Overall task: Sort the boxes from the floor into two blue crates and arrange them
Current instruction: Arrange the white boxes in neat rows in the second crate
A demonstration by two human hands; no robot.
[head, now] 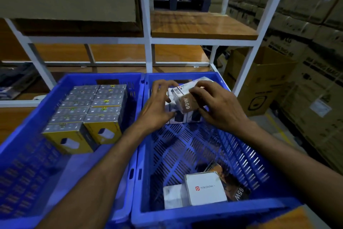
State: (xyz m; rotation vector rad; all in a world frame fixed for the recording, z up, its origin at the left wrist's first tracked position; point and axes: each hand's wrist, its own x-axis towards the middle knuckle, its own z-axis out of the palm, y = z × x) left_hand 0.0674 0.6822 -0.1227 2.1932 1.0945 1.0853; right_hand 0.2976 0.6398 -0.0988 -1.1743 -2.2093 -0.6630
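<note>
Head cam: right hand (219,106) grips the 65W box (186,104) at the far end of the right crate (241,154), left hand (157,106) clutches the white boxes (178,118) there. I'd brace that row and slot mine in upright, flush against it.

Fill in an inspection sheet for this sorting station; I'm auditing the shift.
Surface: wooden top beside the crates, mostly hidden.
Job's things: left crate holds yellow boxes in neat rows; right crate has white boxes at the far end and a Portronics box, among others, at the near end.
Clutter: nothing seen.
Hands: left hand and right hand both hold a 65W box over the right crate.
Cables: nothing seen.
Surroundings: white rack behind; stacked cartons to the right.
</note>
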